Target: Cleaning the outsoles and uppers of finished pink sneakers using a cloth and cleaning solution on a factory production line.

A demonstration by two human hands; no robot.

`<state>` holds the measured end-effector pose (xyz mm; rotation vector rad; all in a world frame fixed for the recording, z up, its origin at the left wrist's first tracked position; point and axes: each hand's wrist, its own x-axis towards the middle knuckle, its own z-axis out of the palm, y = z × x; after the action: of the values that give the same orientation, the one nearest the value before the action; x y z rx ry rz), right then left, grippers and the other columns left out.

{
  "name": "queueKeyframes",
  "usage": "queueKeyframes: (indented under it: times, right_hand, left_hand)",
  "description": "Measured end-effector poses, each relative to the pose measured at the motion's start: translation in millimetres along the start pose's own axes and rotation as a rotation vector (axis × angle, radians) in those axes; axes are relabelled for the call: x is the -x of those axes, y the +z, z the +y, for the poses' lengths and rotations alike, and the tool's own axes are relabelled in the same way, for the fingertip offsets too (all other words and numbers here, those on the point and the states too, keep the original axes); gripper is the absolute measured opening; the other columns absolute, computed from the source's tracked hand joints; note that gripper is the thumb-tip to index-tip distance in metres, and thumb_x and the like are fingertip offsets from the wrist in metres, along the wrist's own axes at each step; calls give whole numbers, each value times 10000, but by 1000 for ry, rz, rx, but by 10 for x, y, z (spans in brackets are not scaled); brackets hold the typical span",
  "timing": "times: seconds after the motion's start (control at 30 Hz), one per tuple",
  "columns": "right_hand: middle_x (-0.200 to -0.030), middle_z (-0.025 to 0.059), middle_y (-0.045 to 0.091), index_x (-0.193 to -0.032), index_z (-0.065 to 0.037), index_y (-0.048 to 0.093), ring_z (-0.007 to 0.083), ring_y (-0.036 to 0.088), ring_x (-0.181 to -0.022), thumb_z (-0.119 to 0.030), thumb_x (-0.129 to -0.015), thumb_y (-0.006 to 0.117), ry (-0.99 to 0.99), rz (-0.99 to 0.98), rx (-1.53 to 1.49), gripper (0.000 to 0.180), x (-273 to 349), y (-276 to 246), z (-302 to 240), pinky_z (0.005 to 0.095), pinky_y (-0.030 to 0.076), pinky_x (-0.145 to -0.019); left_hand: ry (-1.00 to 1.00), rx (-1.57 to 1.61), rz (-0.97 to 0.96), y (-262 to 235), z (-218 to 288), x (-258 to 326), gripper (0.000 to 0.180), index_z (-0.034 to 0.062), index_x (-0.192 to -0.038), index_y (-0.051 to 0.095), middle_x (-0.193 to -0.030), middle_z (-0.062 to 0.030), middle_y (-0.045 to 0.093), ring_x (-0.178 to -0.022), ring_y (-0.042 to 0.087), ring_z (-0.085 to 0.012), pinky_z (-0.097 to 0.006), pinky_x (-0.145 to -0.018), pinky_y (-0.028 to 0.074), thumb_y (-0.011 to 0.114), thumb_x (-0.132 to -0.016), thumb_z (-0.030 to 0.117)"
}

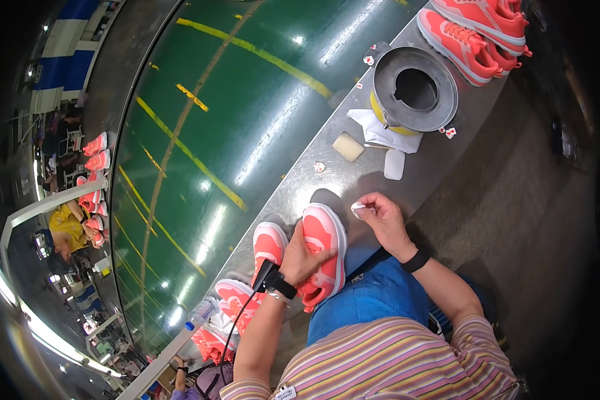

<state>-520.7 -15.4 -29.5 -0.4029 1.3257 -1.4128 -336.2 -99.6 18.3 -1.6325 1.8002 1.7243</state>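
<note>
A coral sneaker with a white sole [325,233] stands on the metal bench in front of me, toe pointing away. My left hand [301,260] is closed round its upper, fingers on the left side and thumb across the laces area. My right hand [388,223] is raised just right of the toe. Between its thumb and fingers it pinches a small white wad [359,208], which looks like cloth or a pad. That wad is apart from the shoe. Directly left of the held shoe sits a second coral sneaker [269,241], partly hidden behind my left hand.
A round metal pot [447,100] stands on the bench [440,163] with a white cloth [367,121], a cream sponge [347,147] and a white pad [394,165] beside it. Coral sneakers [460,50] lie far right, others [232,293] near left by a bottle [203,311]. A cable hangs along my left forearm.
</note>
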Motion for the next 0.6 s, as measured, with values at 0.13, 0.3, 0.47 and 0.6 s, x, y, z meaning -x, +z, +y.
queueKeyframes:
  times: [0.13,0.3,0.47,0.6]
  right_hand:
    - [-856,12,593,-938,-13,580,66,531,-757,-60,-838,605,-53,-117,129,112,-75,175,34,200,437,-688]
    - [-802,47,602,-866,-19,604,110,566,-733,-73,-773,645,2,-122,404,115,-212,426,126,262,450,-661]
    - [-778,97,600,-824,-4,599,169,575,-685,-62,-757,632,-104,-165,500,95,-595,557,146,289,459,-629]
    - [-774,88,579,-805,0,593,179,576,-704,-53,-751,638,-26,-115,465,87,-374,490,75,288,463,-635]
  left_hand:
    - [83,-157,21,-28,-298,-35,769,3,-1287,374,-1111,-135,561,-999,559,-203,-331,-873,461,781,-669,211]
    - [63,-43,-3,-31,-339,-53,772,4,-1284,381,-1137,-145,538,-1024,544,-208,-338,-881,454,787,-663,217]
    - [29,-73,35,-36,-234,-26,788,4,-1282,386,-1165,-164,509,-1061,525,-235,-352,-906,437,796,-653,244]
    - [35,-51,16,-99,-208,-13,792,8,-1279,392,-1148,-168,510,-1057,524,-258,-357,-914,429,800,-647,257]
